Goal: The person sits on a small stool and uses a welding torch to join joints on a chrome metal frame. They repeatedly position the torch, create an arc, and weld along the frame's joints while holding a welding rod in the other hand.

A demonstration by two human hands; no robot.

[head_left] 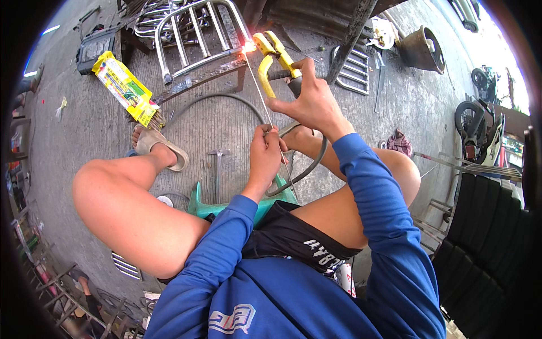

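My right hand (316, 107) is closed around the dark handle of a yellow electrode holder (263, 73), beside the metal frame. In my left hand (264, 155), a thin metal rod (257, 85) is pinched between the fingers. Its far end meets a bright orange-white glow (247, 48) at the corner of a shiny tubular metal frame (162, 56) with several bars. That frame rests against a dark metal support (197, 78). A black cable (323, 152) curves below my right hand. Whether the holder's jaws grip a rod is hard to make out.
A yellow packet of rods (124, 87) lies left, near a black case (96, 51). Between my feet are a hammer (218, 169) and the green stool (195, 206) beneath me. Right are a barred metal rack (353, 73), a dark bucket (415, 51) and a motorcycle (480, 133).
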